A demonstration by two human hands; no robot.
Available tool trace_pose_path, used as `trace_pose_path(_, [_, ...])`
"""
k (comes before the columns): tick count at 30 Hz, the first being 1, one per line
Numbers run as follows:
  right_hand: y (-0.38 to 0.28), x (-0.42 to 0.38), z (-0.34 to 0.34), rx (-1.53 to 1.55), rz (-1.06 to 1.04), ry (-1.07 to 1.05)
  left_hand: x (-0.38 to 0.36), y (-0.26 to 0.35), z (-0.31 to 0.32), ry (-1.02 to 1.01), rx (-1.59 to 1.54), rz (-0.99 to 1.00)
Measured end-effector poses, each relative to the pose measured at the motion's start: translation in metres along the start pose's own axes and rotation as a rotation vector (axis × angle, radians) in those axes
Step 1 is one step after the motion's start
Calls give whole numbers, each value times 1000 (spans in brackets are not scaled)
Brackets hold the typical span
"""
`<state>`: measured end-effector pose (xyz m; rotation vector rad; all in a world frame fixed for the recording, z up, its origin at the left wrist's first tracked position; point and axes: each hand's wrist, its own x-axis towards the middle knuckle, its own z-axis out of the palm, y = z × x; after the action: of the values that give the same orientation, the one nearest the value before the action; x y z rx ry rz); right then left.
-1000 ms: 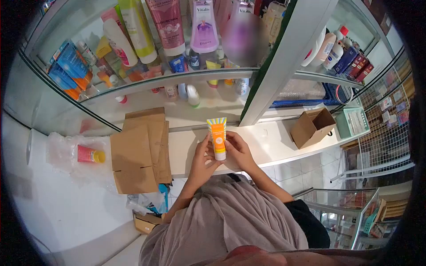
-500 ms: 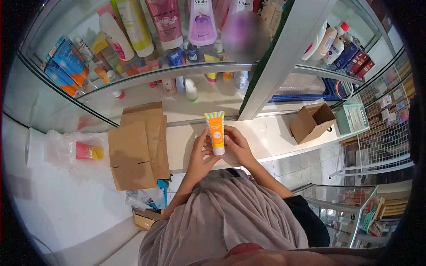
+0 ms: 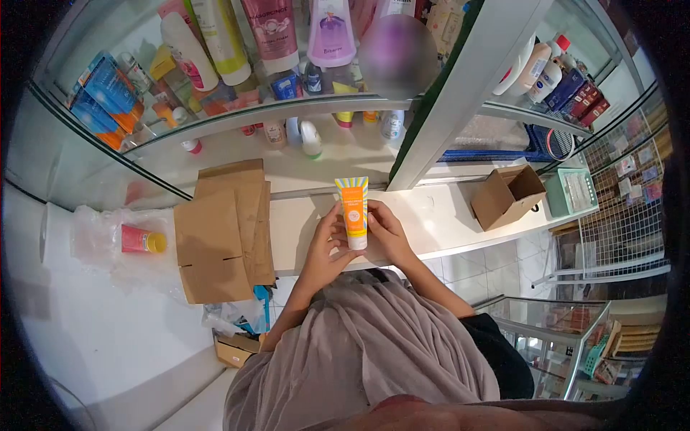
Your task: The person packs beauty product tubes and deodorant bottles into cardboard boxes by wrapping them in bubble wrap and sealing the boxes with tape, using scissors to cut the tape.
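An orange tube with a striped top and white cap stands upright, cap down, between my two hands over the white counter edge. My left hand holds it from the left, with fingers at its side and the thumb by the cap. On the right side of the tube, my right hand has its curled fingers against the tube's edge. Flattened brown cardboard lies left of my hands.
An open cardboard box and a green basket sit on the counter at right. A pink tube with yellow cap lies on bubble wrap at left. Glass shelves with bottles rise ahead.
The view has shifted slightly. Both hands still hold the tube, which appears a little farther right and slightly more upright.
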<state>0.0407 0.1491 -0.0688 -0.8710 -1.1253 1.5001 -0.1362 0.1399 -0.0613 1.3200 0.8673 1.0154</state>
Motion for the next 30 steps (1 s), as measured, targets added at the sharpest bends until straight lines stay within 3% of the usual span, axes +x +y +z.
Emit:
trace_pose_path(5, [-2,-3,0,96,65,-43,-1,-2,-3,-50,9,-31])
trace_pose_path(8, [-4,-4,2,187,122,-69,0,-6,-3,-27,111,123])
trace_pose_path(11, [-6,-5,2,312,191,-134,0,-10,-3,-26,103,128])
trace_pose_path(14, [-8,-2,5,447,231,-195,1,-16,-8,60,428,255])
trace_pose_path(16, [-14,-3,11,446,280,-112,0,-17,-8,67,461,234])
trace_pose_path(19, [-29,-1,11,551,323,-216,-1,-4,-2,84,432,179])
trace_pose_path(23, [-18,3,1,392,205,-94,1,-17,2,134,287,285])
trace_pose_path(25, [-9,5,0,152,95,44,0,-10,4,136,361,316])
trace_pose_path(30, [-6,3,14,-5,-108,150,-3,-4,6,140,508,245])
